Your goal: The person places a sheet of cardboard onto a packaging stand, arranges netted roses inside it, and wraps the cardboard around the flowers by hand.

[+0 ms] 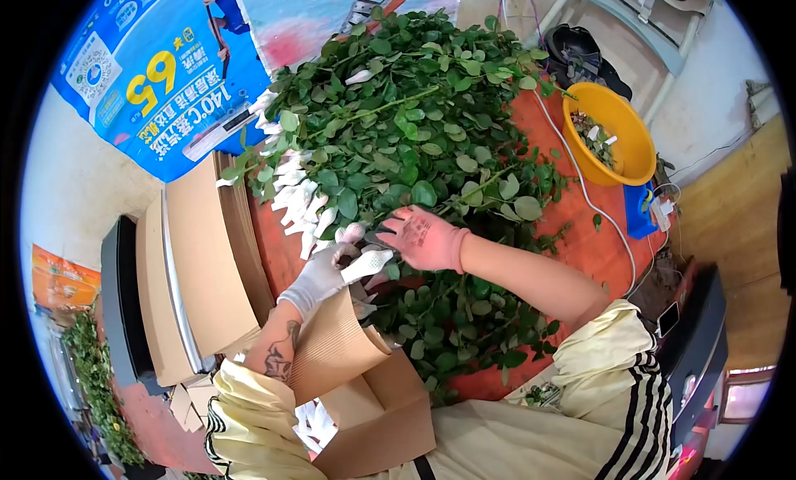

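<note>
My left hand (322, 274), in a pale grey glove, has its fingers curled around a white mesh sleeve (367, 266) that seems to cover a flower bud. Close beside it, my right hand (424, 238) wears a pink glove with dirty fingertips. Its fingers are bent together over the leaves, and what they hold is hidden. A pinkish bud (351, 232) shows between the hands. Leafy green stems (398, 123) form a large pile, with several white-sleeved heads (298, 200) along its left side. Under my left forearm stands a curled corrugated cardboard sheet (336, 347).
An open cardboard box (381, 434) at my lap holds white sleeves (315, 422). Cardboard sheets (195, 273) stand at left. A yellow basin (618, 161) with plant scraps sits on the red table (593, 223), where a white cable (580, 165) runs. A phone (667, 318) lies at right.
</note>
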The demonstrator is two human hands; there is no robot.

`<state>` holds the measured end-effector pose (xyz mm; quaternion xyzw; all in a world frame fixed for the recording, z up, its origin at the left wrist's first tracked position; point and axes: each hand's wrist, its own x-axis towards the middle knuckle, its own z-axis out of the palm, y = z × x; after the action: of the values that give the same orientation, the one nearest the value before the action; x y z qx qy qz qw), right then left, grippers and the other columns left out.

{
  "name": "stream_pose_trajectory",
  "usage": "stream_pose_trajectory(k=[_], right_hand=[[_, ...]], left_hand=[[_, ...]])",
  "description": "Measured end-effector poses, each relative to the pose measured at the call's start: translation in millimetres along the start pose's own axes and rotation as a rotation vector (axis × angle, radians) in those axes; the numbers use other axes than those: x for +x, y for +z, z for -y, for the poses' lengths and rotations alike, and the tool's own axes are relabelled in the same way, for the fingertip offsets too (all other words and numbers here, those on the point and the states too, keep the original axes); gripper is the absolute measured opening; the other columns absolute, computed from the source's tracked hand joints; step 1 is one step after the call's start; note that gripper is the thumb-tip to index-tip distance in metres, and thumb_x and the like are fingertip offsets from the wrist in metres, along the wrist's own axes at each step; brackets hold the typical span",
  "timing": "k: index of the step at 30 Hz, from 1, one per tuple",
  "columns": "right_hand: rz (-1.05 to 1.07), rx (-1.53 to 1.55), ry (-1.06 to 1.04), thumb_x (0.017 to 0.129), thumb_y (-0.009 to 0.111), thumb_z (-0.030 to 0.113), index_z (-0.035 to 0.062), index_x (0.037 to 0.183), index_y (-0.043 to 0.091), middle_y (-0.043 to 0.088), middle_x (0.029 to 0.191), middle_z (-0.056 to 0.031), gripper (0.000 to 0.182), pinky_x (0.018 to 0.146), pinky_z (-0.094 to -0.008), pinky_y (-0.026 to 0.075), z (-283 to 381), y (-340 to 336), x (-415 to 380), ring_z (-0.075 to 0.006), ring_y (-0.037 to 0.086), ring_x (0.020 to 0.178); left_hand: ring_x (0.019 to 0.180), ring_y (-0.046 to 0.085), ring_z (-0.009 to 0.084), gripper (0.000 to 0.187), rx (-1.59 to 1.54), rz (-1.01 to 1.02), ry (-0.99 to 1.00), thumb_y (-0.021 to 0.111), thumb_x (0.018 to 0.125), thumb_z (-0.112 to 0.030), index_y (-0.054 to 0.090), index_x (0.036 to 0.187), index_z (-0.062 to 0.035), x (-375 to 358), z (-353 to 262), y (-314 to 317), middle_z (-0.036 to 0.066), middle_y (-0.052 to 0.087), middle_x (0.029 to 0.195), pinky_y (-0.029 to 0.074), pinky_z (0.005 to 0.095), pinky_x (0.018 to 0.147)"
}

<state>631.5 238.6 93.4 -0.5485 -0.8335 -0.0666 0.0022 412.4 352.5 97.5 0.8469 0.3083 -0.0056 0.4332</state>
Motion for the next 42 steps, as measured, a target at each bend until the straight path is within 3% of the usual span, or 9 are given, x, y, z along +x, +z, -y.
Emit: stream_pose_trajectory(k=[4,8,13,17,26,29,37,40,42], right_hand=[[0.342,0.140,0.123,0.082,0.053,0.028,0.0116,0.126,0.048,0.056,0.111,-0.0072,0.048,0.094,-0.0391,0.036,-9.2,-7.9,13.9,-0.0257,0.052,0.108],[0.047,0.026,0.263,0.075,0.059,0.022,0.0116,0.111,0.055,0.056,0.102,-0.0069,0.038,0.088,-0.0359,0.039,-38.2,-31.0,4.7,-0.0241,0.053,0.100],[-0.402,0.078,0.330,0.075,0.061,0.022,0.0104,0.115,0.053,0.056,0.106,-0.0108,0.043,0.092,-0.0360,0.040,-68.6,-57.8,-13.0,-0.0263,0.053,0.102],[-0.313,0.081,0.270,0.074,0.061,0.021,0.0112,0.109,0.054,0.056,0.103,-0.0091,0.038,0.088,-0.0360,0.041,-44.2,-64.6,-18.8,-0.0261,0.055,0.099],[0.125,0.212,0.258,0.074,0.057,0.024,0.0077,0.112,0.054,0.059,0.101,-0.0104,0.042,0.087,-0.0366,0.043,-22.9,0.8,-4.4,-0.0262,0.057,0.098],[-0.174,0.296,0.157,0.072,0.058,0.027,0.0083,0.109,0.055,0.062,0.098,-0.0099,0.042,0.082,-0.0382,0.043,-25.1,19.5,-11.5,-0.0255,0.060,0.093],[0.011,0.187,0.437,0.075,0.054,0.018,0.0123,0.108,0.058,0.060,0.103,-0.0099,0.034,0.089,-0.0369,0.039,-39.6,-17.7,-15.2,-0.0259,0.055,0.101],[-0.350,0.241,0.521,0.075,0.059,0.021,0.0112,0.111,0.057,0.058,0.108,-0.0108,0.037,0.093,-0.0389,0.037,-65.2,-28.6,-22.1,-0.0282,0.052,0.105],[-0.505,0.221,0.562,0.074,0.062,0.022,0.0096,0.112,0.056,0.057,0.112,-0.0115,0.041,0.100,-0.0407,0.034,-78.4,-42.1,-28.6,-0.0303,0.051,0.108]], left_hand=[[0.094,0.057,0.0141,0.051,-0.504,0.069,0.011,0.068,0.077,-0.015,0.049,0.121,0.0033,-2.2,0.0,-3.2,0.009,0.060,0.107,0.046,0.0273,0.084],[0.102,0.057,0.0363,0.062,0.155,0.217,0.015,0.063,0.073,-0.038,0.051,0.121,-0.0010,-7.0,19.5,18.0,0.025,0.060,0.105,0.043,0.0419,0.090],[0.100,0.058,0.0356,0.050,0.464,0.281,-0.029,0.062,0.076,-0.034,0.053,0.116,-0.0052,12.6,-2.9,43.9,0.021,0.061,0.104,0.045,0.0420,0.084],[0.102,0.057,0.0355,0.040,0.584,0.155,0.014,0.057,0.081,-0.032,0.057,0.112,-0.0073,30.9,17.5,74.1,0.020,0.061,0.106,0.044,0.0427,0.086],[0.104,0.057,0.0280,0.058,-0.393,-0.008,0.049,0.070,0.078,-0.032,0.051,0.120,0.0030,39.7,34.3,39.0,0.018,0.060,0.112,0.043,0.0340,0.092],[0.107,0.055,0.0225,0.067,-0.448,-0.096,-0.072,0.074,0.077,-0.028,0.043,0.127,0.0047,21.7,7.7,36.6,0.013,0.058,0.117,0.043,0.0329,0.093],[0.071,0.058,0.0154,0.066,-0.604,0.196,-0.195,0.063,0.084,-0.038,0.040,0.130,0.0018,26.1,-24.6,17.7,0.007,0.060,0.095,0.050,0.0276,0.063],[0.114,0.050,0.0366,0.077,0.257,0.161,0.138,0.049,0.085,-0.054,0.034,0.133,0.0048,15.4,-52.3,33.4,0.028,0.049,0.123,0.041,0.0359,0.097],[0.130,0.035,0.0364,0.079,0.617,0.377,0.122,0.053,0.081,-0.049,0.029,0.139,-0.0015,6.4,-91.7,49.4,0.023,0.030,0.143,0.034,0.0396,0.105]])
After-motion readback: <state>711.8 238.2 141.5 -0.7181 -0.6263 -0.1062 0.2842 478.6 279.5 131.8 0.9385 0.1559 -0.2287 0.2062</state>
